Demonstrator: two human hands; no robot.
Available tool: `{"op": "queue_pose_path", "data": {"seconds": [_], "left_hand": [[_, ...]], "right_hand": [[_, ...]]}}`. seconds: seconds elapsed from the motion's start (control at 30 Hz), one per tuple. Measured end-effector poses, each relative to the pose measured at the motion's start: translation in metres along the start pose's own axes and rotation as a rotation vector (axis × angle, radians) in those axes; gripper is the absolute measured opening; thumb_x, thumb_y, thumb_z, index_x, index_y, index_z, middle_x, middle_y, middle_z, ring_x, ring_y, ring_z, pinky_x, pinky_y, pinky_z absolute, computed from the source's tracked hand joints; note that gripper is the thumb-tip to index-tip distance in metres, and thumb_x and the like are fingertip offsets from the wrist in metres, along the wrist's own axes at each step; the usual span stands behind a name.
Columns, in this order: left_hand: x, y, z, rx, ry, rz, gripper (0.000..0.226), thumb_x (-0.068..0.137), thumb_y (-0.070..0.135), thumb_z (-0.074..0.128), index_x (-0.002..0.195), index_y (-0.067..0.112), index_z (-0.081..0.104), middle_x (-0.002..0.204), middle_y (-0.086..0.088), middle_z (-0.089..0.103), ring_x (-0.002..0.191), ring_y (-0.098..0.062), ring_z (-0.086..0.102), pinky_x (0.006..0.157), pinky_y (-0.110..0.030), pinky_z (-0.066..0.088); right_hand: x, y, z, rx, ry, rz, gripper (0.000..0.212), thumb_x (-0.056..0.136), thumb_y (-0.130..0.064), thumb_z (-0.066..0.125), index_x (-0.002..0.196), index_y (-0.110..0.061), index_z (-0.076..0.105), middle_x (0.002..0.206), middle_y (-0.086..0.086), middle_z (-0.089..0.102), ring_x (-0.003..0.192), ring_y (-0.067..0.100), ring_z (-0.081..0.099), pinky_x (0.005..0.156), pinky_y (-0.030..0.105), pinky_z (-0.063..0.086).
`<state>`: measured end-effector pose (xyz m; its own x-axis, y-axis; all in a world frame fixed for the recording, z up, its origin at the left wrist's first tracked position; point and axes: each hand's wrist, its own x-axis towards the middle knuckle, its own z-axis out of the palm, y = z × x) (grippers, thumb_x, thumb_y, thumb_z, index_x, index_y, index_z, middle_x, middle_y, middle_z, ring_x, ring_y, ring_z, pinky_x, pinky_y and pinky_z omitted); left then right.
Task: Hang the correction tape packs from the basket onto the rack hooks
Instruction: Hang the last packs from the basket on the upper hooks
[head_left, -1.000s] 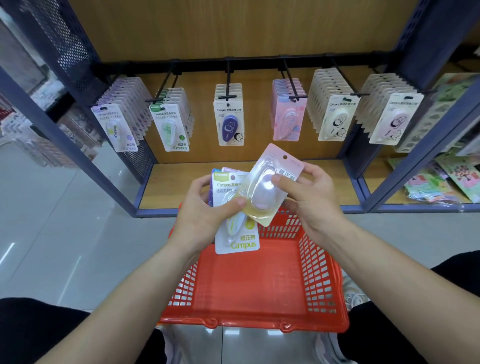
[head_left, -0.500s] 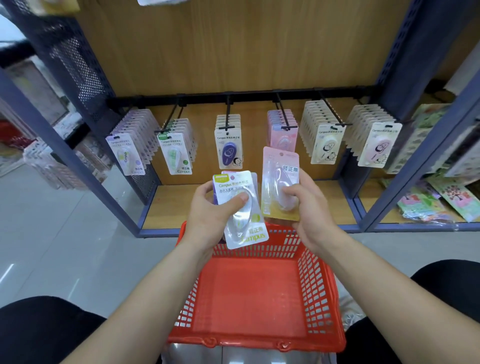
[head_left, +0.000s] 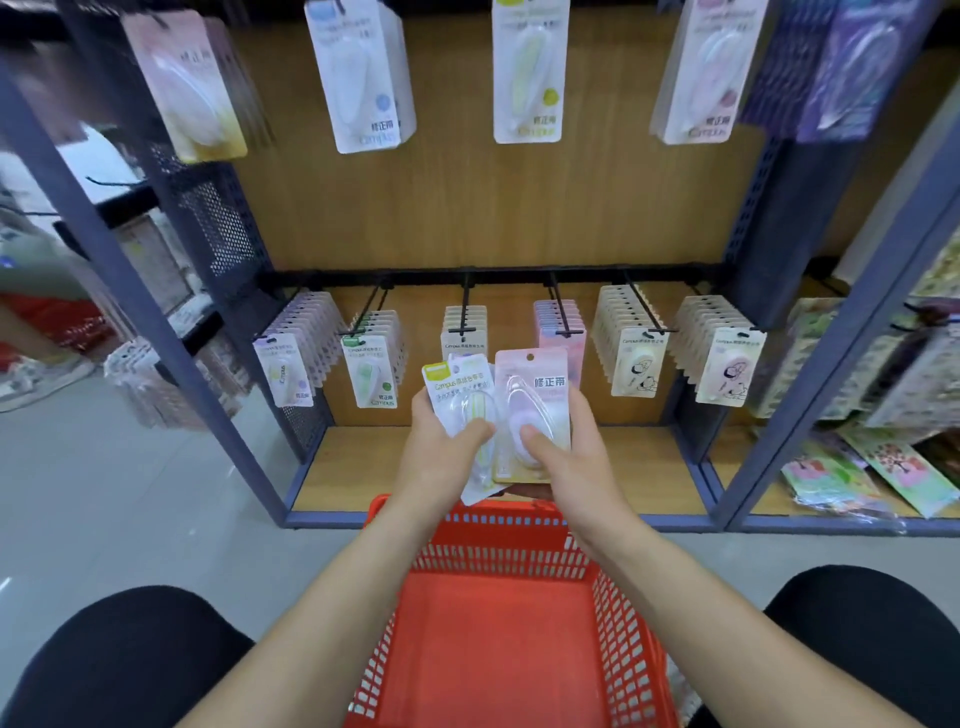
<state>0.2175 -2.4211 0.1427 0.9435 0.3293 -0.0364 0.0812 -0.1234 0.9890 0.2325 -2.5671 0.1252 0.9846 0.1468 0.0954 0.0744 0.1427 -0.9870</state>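
The red plastic basket (head_left: 488, 556) sits on the floor under my forearms, between my knees, and I can see its slotted walls and smooth red bottom. Both hands are raised just above its far rim, side by side and almost touching. My left hand (head_left: 436, 457) grips a small fan of correction tape packs. The front one is a white Campus pack with a yellow-green tab (head_left: 457, 397), and my thumb is pressed across its clear blister. The top of a pale lilac pack (head_left: 470, 361) peeks out behind it. I cannot tell how many more are tucked in there. My right hand (head_left: 571, 462) holds a single pink pack (head_left: 530, 392) upright, with my thumb on the blister, my fingers curled round the back, and its hang hole at the top. Beyond my hands, the rack's black bar (head_left: 493, 275) carries a row of hooks loaded with packs. A white stack (head_left: 465, 332) and a pink stack (head_left: 561, 325) hang straight past my fingertips. A green-printed stack (head_left: 371, 371) and a lilac stack (head_left: 283, 369) hang off to my left hand's side. A cream stack (head_left: 631, 358) and a pale pink cartoon stack (head_left: 724, 364) hang off to my right hand's side. High above my hands, an upper row of packs (head_left: 530, 73) hangs, blurred.
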Motion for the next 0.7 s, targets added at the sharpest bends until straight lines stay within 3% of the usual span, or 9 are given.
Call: {"op": "queue_pose_path", "data": {"seconds": [0.1, 0.17, 0.27, 0.33, 0.43, 0.53, 0.7], "left_hand": [[0.002, 0.02, -0.018, -0.012, -0.034, 0.018, 0.054, 0.082, 0.024, 0.072, 0.132, 0.028, 0.052, 0.117, 0.011, 0.073, 0.106, -0.012, 0.071, 0.098, -0.045, 0.055], [0.006, 0.033, -0.03, -0.048, -0.042, 0.059, 0.05, 0.086, 0.019, 0.075, 0.132, 0.025, 0.056, 0.116, 0.009, 0.074, 0.102, -0.011, 0.073, 0.09, -0.039, 0.06], [0.014, 0.055, -0.046, -0.096, -0.03, 0.115, 0.041, 0.09, 0.007, 0.073, 0.125, 0.024, 0.059, 0.109, 0.01, 0.076, 0.091, -0.005, 0.075, 0.07, -0.023, 0.06], [0.021, 0.068, -0.058, -0.115, -0.004, 0.135, 0.04, 0.088, 0.008, 0.076, 0.121, 0.024, 0.06, 0.109, 0.01, 0.076, 0.09, -0.004, 0.075, 0.07, -0.024, 0.058], [0.033, 0.086, -0.072, -0.133, -0.013, 0.168, 0.048, 0.086, 0.009, 0.078, 0.129, 0.02, 0.059, 0.115, 0.006, 0.076, 0.098, -0.012, 0.075, 0.075, -0.033, 0.06], [0.042, 0.098, -0.075, -0.177, -0.028, 0.205, 0.048, 0.086, 0.007, 0.078, 0.128, 0.021, 0.059, 0.11, 0.009, 0.077, 0.092, -0.01, 0.076, 0.063, -0.025, 0.059], [0.052, 0.115, -0.05, -0.211, -0.098, 0.229, 0.053, 0.085, 0.007, 0.08, 0.129, 0.024, 0.057, 0.112, 0.008, 0.075, 0.089, -0.01, 0.076, 0.055, -0.025, 0.058]], "right_hand": [[0.006, -0.019, 0.005, -0.013, -0.024, -0.034, 0.046, 0.099, 0.001, 0.059, 0.136, -0.025, 0.055, 0.123, -0.009, 0.073, 0.115, 0.011, 0.068, 0.096, 0.03, 0.056], [0.013, -0.031, 0.01, -0.008, -0.024, -0.034, 0.041, 0.098, -0.001, 0.062, 0.134, -0.02, 0.056, 0.12, -0.002, 0.074, 0.112, 0.017, 0.071, 0.094, 0.035, 0.058], [0.024, -0.05, 0.022, -0.016, -0.003, -0.024, 0.04, 0.096, -0.014, 0.07, 0.133, -0.018, 0.054, 0.113, -0.004, 0.077, 0.103, 0.015, 0.074, 0.096, 0.043, 0.058], [0.033, -0.064, 0.033, -0.013, 0.001, -0.034, 0.041, 0.095, -0.02, 0.073, 0.131, -0.018, 0.054, 0.106, -0.006, 0.079, 0.098, 0.014, 0.076, 0.093, 0.045, 0.059], [0.043, -0.081, 0.049, 0.02, 0.007, -0.046, 0.036, 0.096, -0.022, 0.071, 0.128, -0.021, 0.055, 0.098, -0.006, 0.079, 0.086, 0.016, 0.077, 0.069, 0.038, 0.064], [0.05, -0.091, 0.054, 0.02, 0.027, -0.067, 0.032, 0.098, -0.024, 0.069, 0.126, -0.025, 0.055, 0.094, -0.007, 0.079, 0.072, 0.015, 0.076, 0.055, 0.031, 0.06], [0.069, -0.102, 0.029, -0.029, 0.134, -0.122, 0.031, 0.098, -0.031, 0.067, 0.127, -0.032, 0.056, 0.102, -0.003, 0.078, 0.077, 0.016, 0.075, 0.053, 0.029, 0.055]]}}
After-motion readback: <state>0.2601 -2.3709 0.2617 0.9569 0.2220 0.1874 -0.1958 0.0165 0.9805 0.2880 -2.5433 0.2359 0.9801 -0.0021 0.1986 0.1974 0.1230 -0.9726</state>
